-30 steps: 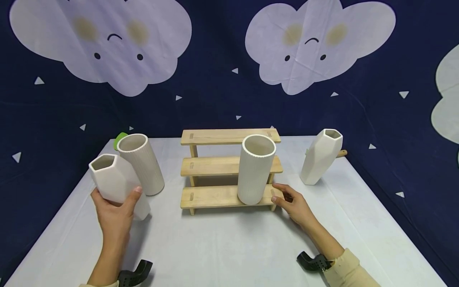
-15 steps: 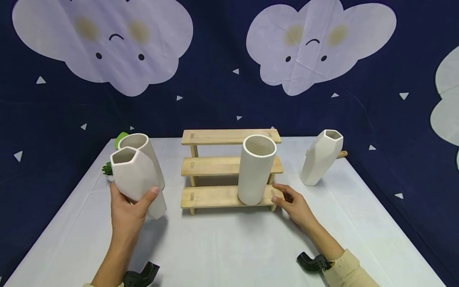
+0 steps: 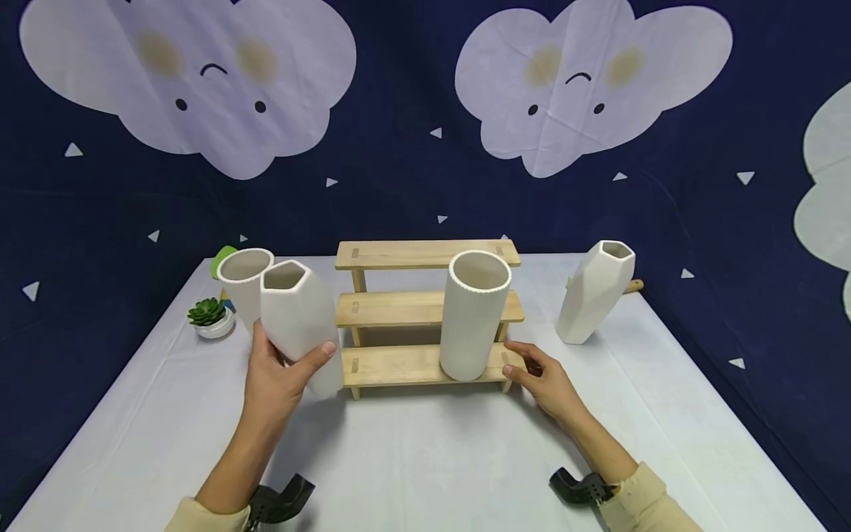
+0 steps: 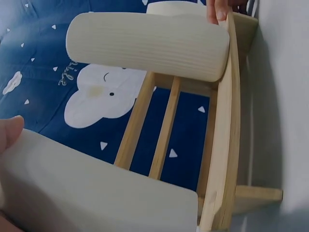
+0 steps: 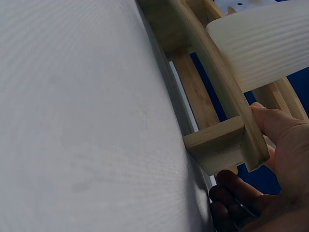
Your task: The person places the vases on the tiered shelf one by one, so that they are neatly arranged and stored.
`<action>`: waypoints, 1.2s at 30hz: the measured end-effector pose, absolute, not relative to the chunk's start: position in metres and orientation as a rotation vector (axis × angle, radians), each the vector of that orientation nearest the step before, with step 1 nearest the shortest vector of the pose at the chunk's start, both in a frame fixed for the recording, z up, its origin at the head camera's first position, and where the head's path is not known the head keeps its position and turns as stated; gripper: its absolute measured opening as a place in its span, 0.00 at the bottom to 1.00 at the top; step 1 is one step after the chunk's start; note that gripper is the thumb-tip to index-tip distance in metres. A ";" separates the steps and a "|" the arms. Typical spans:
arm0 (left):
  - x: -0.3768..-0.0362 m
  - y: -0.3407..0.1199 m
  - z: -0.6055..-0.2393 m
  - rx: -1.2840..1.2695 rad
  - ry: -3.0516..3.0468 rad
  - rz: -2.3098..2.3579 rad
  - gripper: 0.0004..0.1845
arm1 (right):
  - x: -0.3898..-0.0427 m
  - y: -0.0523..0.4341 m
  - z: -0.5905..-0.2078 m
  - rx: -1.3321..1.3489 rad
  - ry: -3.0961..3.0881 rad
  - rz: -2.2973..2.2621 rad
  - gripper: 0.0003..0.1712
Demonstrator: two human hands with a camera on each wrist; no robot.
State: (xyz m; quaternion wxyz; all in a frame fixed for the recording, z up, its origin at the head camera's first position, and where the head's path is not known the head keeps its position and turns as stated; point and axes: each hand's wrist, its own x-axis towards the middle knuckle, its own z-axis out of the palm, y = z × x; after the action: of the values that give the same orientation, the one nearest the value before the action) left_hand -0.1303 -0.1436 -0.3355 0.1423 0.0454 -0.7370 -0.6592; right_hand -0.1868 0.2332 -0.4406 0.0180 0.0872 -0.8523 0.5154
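My left hand [image 3: 282, 373] is curled round the lower body of the faceted vase [image 3: 299, 321], thumb on its front face, and holds it tilted and clear of the bench [image 3: 432, 458]. A second ago I had it out toward the bench's left edge; since then I have swung it rightward, and its base now hangs right by the left end of the rack's [image 3: 425, 310] bottom step. The left wrist view shows that step's end close by the vase, though I cannot tell whether they touch. To me that reads as the carry nearly over, with setting it down on a step left to do.

My right hand [image 3: 545, 377] has not moved: its fingers curl loosely on the right end of the bottom step, steadying the rack. The ribbed vase [image 3: 473, 314] stands on that step. Behind my left hand another ribbed vase [image 3: 242, 284] stands on the bench, a small plant [image 3: 211, 316] beside it; a second faceted vase [image 3: 595, 292] stands near the right edge.
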 end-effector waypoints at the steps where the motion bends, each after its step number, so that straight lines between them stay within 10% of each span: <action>1: -0.132 -0.142 -0.336 0.113 -2.129 -1.917 0.43 | -0.187 0.233 -0.441 0.274 -2.647 1.601 0.27; 36: -0.178 -0.105 -0.339 -0.290 -2.308 -2.075 0.43 | -0.187 0.234 -0.439 0.270 -2.649 1.595 0.27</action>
State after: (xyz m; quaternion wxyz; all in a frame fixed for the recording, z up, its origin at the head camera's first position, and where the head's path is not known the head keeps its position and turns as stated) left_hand -0.1785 -0.1049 -0.3389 0.0123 -0.0930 -0.7404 -0.6656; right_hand -0.1866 0.2335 -0.4388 0.0189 0.0869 -0.8533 0.5137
